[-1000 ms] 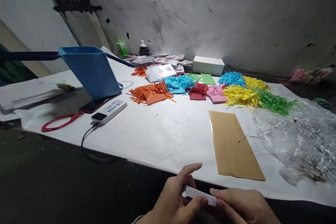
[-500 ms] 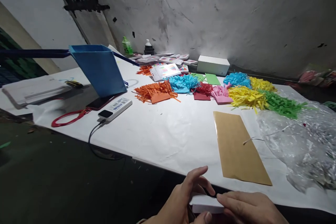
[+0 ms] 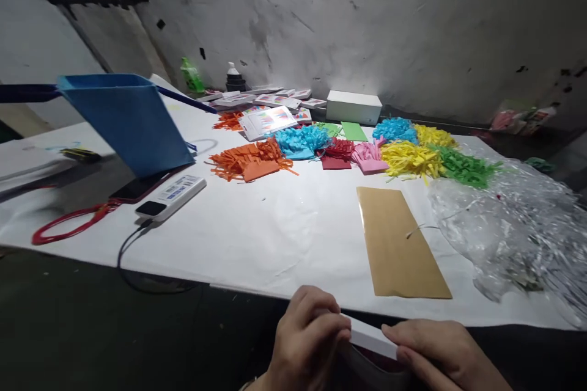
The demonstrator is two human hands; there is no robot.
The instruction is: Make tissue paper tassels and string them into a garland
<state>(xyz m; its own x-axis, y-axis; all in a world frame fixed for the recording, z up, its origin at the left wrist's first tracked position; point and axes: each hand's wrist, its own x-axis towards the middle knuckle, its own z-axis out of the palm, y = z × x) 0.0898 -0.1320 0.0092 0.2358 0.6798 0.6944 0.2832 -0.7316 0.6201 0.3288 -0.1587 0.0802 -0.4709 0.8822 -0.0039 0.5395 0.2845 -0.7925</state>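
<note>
A flat white box [image 3: 370,337], its narrow side turned up, is held below the table's front edge. My left hand [image 3: 305,336] has its fingers bent over the left end of this box. At the right end, my right hand [image 3: 443,348] pinches it between thumb and fingers. The lower part of the box is out of sight behind the hands and the frame edge. On the table just beyond lies a brown cardboard sheet [image 3: 401,244].
Fringed paper bundles in orange [image 3: 252,159], blue, red, pink, yellow and green line the back. Crumpled clear plastic [image 3: 513,232] covers the right. A blue open container [image 3: 131,128], phone [image 3: 142,186] and white power bank [image 3: 172,197] with a cable are at left. Several flat printed boxes [image 3: 270,122] and a white box [image 3: 353,107] stand behind.
My left fingers, raised and spread before, have closed over the box's left end. The box has tilted, its right end lower. The view has swung slightly right.
</note>
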